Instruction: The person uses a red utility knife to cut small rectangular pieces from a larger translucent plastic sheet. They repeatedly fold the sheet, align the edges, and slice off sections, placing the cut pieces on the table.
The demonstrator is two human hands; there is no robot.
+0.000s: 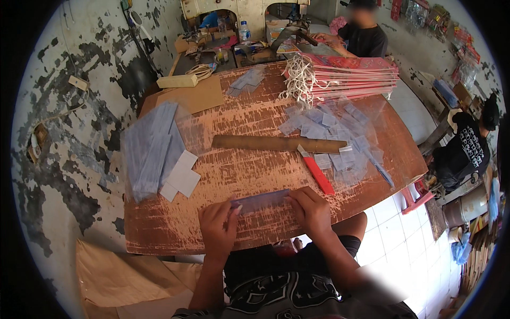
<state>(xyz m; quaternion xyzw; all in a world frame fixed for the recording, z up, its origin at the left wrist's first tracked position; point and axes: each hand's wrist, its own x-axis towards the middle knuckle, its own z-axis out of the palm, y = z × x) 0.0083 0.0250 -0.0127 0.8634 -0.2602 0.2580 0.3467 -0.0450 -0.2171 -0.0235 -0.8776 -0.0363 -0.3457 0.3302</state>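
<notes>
A narrow strip of clear bluish plastic (264, 201) lies across the near edge of the worn table, stretched between my hands. My left hand (219, 219) pinches its left end, and my right hand (309, 209) grips the right end with bent fingers. Beyond it rests a long brown ruler-like bar (265, 142). A red-handled cutter knife (317, 173) lies with its blade end touching that bar. To the left is a stack of long clear plastic strips (153, 151), with white card pieces (181, 178) beside it. Many small cut plastic pieces (340, 125) are scattered at the right.
A bundle of red items with white cords (340, 77) sits at the table's far right. Brown cardboard (196, 97) and a pale block (177, 81) lie far left. Two other people (366, 34) work beyond and to the right. A red stool (415, 196) stands beside the table.
</notes>
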